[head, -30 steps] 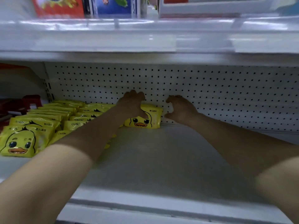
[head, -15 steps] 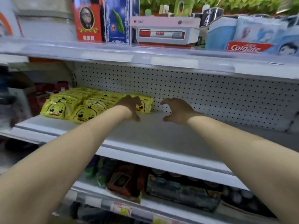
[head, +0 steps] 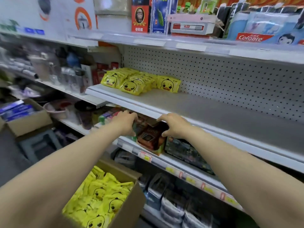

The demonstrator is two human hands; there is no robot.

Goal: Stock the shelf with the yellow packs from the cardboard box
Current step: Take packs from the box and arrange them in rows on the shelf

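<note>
**Inspector:** Head view. Where is the stock?

**Recorder:** Yellow packs (head: 131, 81) with a duck face lie in overlapping rows at the left end of the shelf (head: 213, 112), running back to the pegboard panel (head: 222, 76). One single pack (head: 168, 83) stands just beside the rows on their right, leaning towards the panel. The cardboard box (head: 130, 209) sits low at the foot of the unit, open-topped. The boxed packs (head: 102, 195) are heaped loosely inside it.

**Inspector:** And the hands?

**Recorder:** Both arms reach forward. The left hand (head: 126, 122) and right hand (head: 172, 125) hang side by side in front of the shelf's front edge, a little below it and well apart from the stocked rows. The fingers of each are loosely curled and relaxed, palms down, gripping nothing.

**Inspector:** What is around them?

**Recorder:** A brown pack (head: 150, 137) lies on the lower shelf, behind and between the hands. Whether the right thumb touches it cannot be told. A Colgate carton (head: 250, 37) stands on the shelf above. A second box (head: 31, 124) sits at far left, blurred.
</note>
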